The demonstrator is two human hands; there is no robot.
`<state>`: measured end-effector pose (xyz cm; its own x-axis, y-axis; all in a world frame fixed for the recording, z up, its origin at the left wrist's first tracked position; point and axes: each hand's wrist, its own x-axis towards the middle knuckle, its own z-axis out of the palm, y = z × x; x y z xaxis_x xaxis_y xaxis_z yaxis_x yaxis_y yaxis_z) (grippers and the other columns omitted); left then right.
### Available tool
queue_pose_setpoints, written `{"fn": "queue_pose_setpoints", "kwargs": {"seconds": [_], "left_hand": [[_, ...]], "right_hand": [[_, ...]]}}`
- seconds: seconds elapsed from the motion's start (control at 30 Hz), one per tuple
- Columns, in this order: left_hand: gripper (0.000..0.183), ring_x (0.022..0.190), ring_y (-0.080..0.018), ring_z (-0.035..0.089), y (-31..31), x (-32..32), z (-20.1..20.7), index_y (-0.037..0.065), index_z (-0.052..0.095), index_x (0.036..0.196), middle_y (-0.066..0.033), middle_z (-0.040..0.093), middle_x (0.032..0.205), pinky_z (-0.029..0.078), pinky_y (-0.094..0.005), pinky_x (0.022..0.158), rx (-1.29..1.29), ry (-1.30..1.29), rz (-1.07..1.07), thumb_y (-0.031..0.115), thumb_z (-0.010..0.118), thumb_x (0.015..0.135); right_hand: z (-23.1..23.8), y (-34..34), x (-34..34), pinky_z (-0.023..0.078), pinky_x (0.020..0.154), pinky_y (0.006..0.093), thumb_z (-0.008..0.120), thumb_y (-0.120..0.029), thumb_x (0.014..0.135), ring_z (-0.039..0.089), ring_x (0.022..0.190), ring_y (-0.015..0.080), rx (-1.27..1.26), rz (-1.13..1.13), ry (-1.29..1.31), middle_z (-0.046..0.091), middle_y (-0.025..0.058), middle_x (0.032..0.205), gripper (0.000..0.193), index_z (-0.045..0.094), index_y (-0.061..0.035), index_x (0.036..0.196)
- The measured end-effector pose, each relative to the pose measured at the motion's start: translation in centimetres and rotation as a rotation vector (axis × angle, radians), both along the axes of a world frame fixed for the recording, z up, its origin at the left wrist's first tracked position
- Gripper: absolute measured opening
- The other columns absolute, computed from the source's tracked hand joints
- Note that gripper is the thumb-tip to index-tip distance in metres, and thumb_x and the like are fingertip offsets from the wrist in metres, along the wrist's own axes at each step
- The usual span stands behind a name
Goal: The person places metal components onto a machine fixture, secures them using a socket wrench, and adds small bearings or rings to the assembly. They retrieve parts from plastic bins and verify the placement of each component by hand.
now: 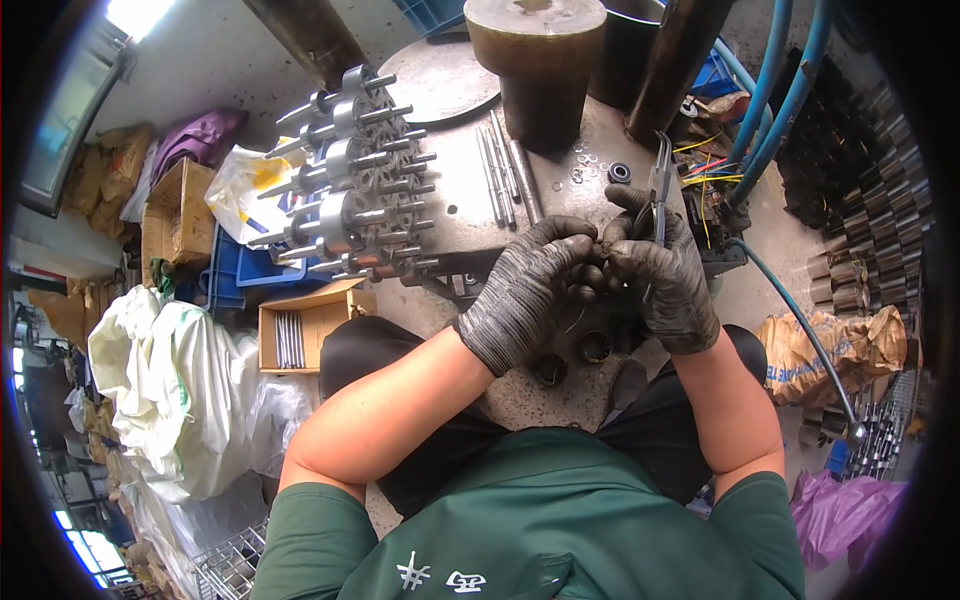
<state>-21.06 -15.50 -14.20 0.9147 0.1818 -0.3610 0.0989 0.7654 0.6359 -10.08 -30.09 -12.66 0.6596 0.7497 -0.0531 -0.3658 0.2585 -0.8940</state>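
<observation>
Both my hands wear grey, blackened work gloves and meet in front of the metal bench top. My left hand (525, 295) is closed, its thumb and fingertips pinched on something small and dark that I cannot make out. Against it, my right hand (672, 285) has its fingers curled round a pair of bent-nose pliers (659, 185), whose jaws point away from me. Beyond the hands, a black-centred bearing (619, 173) and several small metal rings (583, 168) lie on the bench. Several slim steel shafts (495, 172) lie to their left, beside a thicker rod (525, 183).
Metal rotors on shafts (340, 220) are stacked at the bench's left. A heavy steel cylinder (540, 75) stands at the back. Blue hoses (790, 90) and loose wires (708, 178) run at the right. An open cardboard box (335, 318) holds rods at left.
</observation>
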Motion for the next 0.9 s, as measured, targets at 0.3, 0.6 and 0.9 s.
{"fn": "queue_pose_setpoints", "kwargs": {"seconds": [0.3, 0.6, 0.9], "left_hand": [[0.024, 0.084, -0.0109, 0.064, -0.6, 0.3, 0.5, 0.007, 0.063, 0.117, -0.003, 0.068, 0.097, 0.054, -0.0264, 0.073, 0.331, 0.017, -0.014, 0.019, 0.069, 0.098], [0.013, 0.085, -0.0176, 0.065, 2.5, 0.8, 2.0, 0.011, 0.061, 0.108, -0.006, 0.067, 0.095, 0.055, -0.0314, 0.075, 0.074, -0.055, 0.264, 0.017, 0.067, 0.098], [0.009, 0.081, -0.0202, 0.066, 5.0, 0.6, 2.6, 0.006, 0.057, 0.104, -0.0101, 0.066, 0.095, 0.056, -0.0303, 0.066, -0.005, 0.026, 0.355, 0.01, 0.059, 0.097]], "right_hand": [[-0.3, 0.1, -0.1, 0.05, 0.072, 0.0232, 0.072, -0.013, 0.088, 0.06, 0.079, 0.0099, -0.14, -0.008, -0.04, 0.063, 0.0035, 0.094, 0.059, 0.048, 0.004, 0.14], [0.3, -0.3, 0.3, 0.05, 0.083, 0.0295, 0.077, -0.014, 0.083, 0.059, 0.097, 0.0132, -0.236, 0.106, -0.211, 0.058, 0.0058, 0.119, 0.085, 0.034, -0.0039, 0.156], [0.9, 0.5, -0.2, 0.054, 0.087, 0.0445, 0.073, 0.0, 0.067, 0.065, 0.1, 0.039, -0.361, -0.174, -1.344, 0.063, 0.0202, 0.114, 0.066, 0.063, -0.0041, 0.131]]}}
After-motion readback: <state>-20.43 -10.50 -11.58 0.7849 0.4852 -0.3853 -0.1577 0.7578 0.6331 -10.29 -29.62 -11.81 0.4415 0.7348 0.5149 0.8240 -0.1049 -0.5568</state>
